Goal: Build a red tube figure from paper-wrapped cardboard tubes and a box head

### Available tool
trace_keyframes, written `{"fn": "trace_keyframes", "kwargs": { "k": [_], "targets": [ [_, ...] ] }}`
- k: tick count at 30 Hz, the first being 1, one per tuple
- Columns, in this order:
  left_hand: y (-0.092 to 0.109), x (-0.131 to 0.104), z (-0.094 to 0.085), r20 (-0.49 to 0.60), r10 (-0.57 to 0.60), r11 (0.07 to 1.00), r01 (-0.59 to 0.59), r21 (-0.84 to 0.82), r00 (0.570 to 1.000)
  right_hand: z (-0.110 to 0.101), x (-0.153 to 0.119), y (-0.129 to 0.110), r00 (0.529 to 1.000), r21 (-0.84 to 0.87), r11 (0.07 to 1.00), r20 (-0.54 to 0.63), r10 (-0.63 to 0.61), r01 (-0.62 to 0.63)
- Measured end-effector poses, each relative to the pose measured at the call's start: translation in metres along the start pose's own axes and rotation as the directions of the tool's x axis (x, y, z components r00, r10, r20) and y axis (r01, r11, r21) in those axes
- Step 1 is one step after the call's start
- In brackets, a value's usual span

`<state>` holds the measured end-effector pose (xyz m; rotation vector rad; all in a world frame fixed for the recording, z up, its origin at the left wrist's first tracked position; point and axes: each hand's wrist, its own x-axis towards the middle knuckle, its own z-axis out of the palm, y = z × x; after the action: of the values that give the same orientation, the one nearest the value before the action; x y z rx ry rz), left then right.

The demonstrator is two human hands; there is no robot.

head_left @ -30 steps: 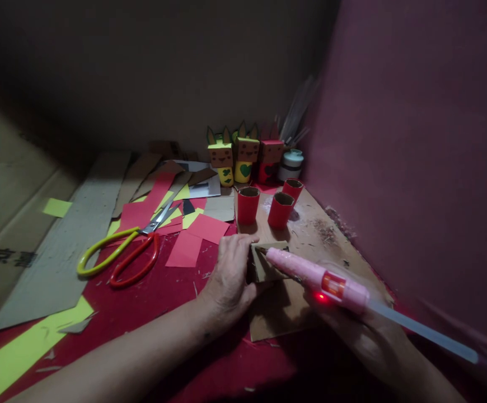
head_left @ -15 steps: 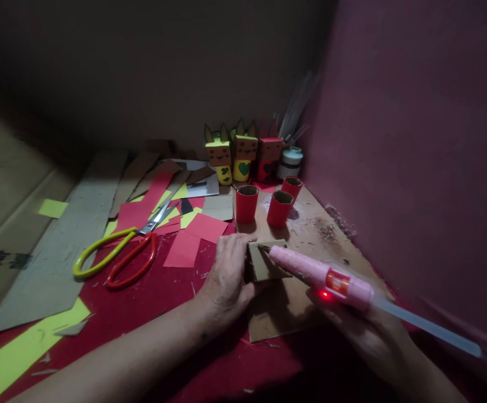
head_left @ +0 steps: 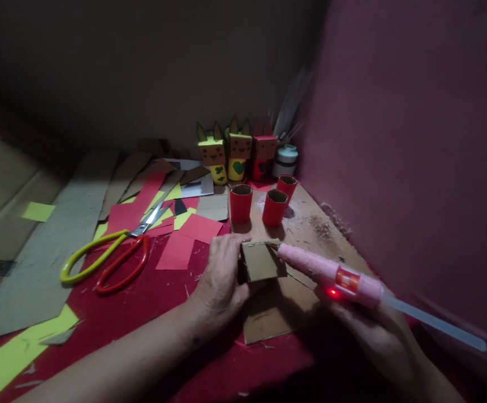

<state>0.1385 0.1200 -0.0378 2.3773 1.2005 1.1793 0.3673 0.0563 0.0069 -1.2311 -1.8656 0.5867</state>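
Note:
My left hand (head_left: 222, 274) grips a small cardboard box (head_left: 263, 261) by its left side, fingers along the far edge and thumb in front. In my right hand (head_left: 365, 324) is a pink hot glue gun (head_left: 327, 271) with a red light lit and a clear glue stick (head_left: 436, 322) sticking out of its back. The gun's nozzle meets the box's top edge near the far right corner. Just beyond the box stand red paper-covered cardboard tubes (head_left: 240, 205), open at the top. Part of my right hand is hidden beneath the gun.
Scissors with yellow and red handles (head_left: 130, 232) lie open at left among red paper pieces (head_left: 176, 251) and cardboard strips (head_left: 84, 196). A wooden board (head_left: 306, 224) lies under the tubes. Box-headed paper figures (head_left: 239, 154) and a pale blue-lidded jar (head_left: 285, 161) stand behind. A wall rises at right.
The glue gun's nozzle has travelled right along the box's top edge, from near its left corner toward the right. My left hand keeps its hold. The whole view has shifted slightly.

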Motion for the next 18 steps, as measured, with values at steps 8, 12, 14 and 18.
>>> {"fn": "trace_keyframes", "kwargs": {
  "k": [8, 12, 14, 18],
  "targets": [
    [-0.0007, 0.0003, -0.0001, 0.010, -0.022, 1.000, 0.022, -0.004, 1.000, -0.0015, -0.0078, 0.0052, 0.993, 0.118, 0.986, 0.020, 0.115, -0.117],
    [-0.0016, -0.0010, -0.0001, 0.010, -0.006, 1.000, 0.006, 0.005, 1.000, -0.0009, -0.0085, 0.0064, 0.993, 0.146, 0.982, 0.012, 0.122, -0.122],
    [-0.0019, -0.0014, -0.0007, 0.012, -0.004, 1.000, 0.004, 0.003, 1.000, -0.0013, -0.0078, 0.0064, 0.992, 0.155, 0.980, 0.018, 0.122, -0.123],
    [-0.0020, -0.0006, -0.0011, 0.015, -0.004, 1.000, 0.004, 0.029, 1.000, -0.0037, -0.0082, 0.0071, 0.993, 0.153, 0.981, 0.032, 0.118, -0.121]
  ]
}}
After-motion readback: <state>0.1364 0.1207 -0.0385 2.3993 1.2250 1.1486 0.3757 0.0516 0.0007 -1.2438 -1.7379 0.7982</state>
